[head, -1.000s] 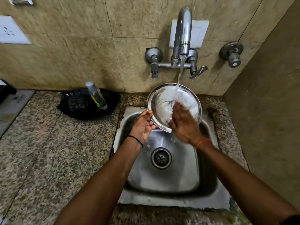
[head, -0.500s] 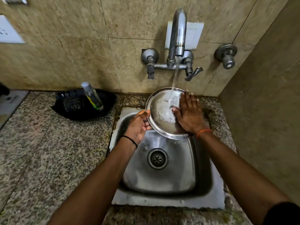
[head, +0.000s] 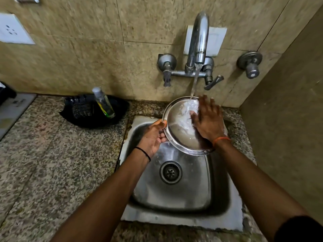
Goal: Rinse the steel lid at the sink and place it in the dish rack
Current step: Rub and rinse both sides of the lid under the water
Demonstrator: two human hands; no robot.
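A round steel lid [head: 178,126] is held tilted over the back of the steel sink [head: 176,189], under water running from the wall tap [head: 198,41]. My left hand [head: 153,137] grips the lid's left rim. My right hand [head: 208,121] lies flat with spread fingers on the lid's wet inner face, covering its right side. No dish rack is in view.
A black tray [head: 92,116] with a scrubber and a clear bottle [head: 104,103] sits on the granite counter left of the sink. A second tap valve [head: 250,64] is on the wall at right. A side wall stands close to the sink's right.
My right hand has slid up and to the right across the lid's face. My left hand keeps its hold on the rim. Water keeps running.
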